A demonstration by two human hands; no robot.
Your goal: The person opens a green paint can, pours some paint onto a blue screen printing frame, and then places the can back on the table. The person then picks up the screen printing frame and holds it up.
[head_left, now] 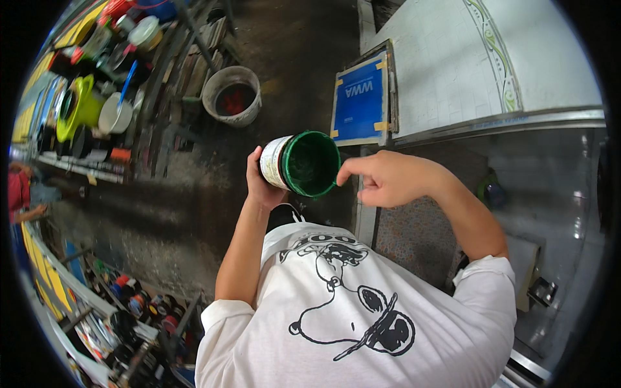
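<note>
My left hand (259, 180) grips a round paint tub (312, 164) from its left side. The tub is tipped, so its mouth shows, and wet-looking green paint coats the inside and the rim. A pale printed label wraps its outer wall. To the right of the rim is my right hand (388, 178), index finger bent toward the tub's edge and thumb apart below it. That fingertip is at the rim; whether it touches cannot be made out. Nothing shows in my right hand.
A whitish bucket (233, 97) with dark reddish contents stands on the floor ahead. A blue framed screen (361, 100) leans by the white wall panel (446, 71). At left, a cluttered rack holds a lime-green container (81, 107) and a white cup (116, 114). Another person (21, 194) is at the far left.
</note>
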